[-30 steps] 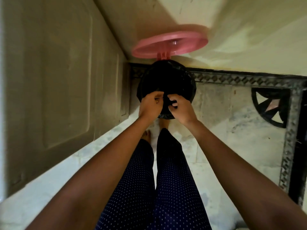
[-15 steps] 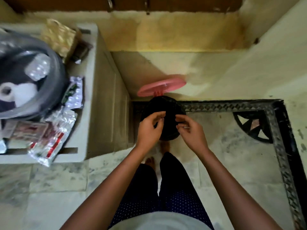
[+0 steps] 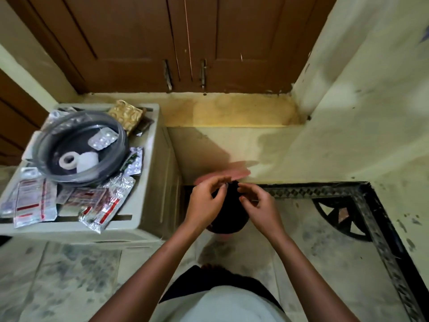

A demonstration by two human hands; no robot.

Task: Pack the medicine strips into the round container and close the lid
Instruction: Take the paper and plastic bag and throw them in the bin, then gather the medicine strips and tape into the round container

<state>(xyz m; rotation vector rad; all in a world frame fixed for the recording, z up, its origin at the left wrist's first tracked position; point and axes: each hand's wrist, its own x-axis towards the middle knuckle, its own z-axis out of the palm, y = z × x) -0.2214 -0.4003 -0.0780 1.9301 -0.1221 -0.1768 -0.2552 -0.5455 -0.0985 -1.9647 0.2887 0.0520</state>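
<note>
At frame centre, both hands, left [image 3: 204, 202] and right [image 3: 260, 205], hover half-curled and empty above a black bin [image 3: 228, 219]; the round container [image 3: 80, 151] sits at left.

A beige plastic stand [image 3: 153, 173] is topped by a round container [image 3: 80, 151], with medicine strips [image 3: 104, 206] and a gold pouch [image 3: 126, 113] laid around it on top.
</note>
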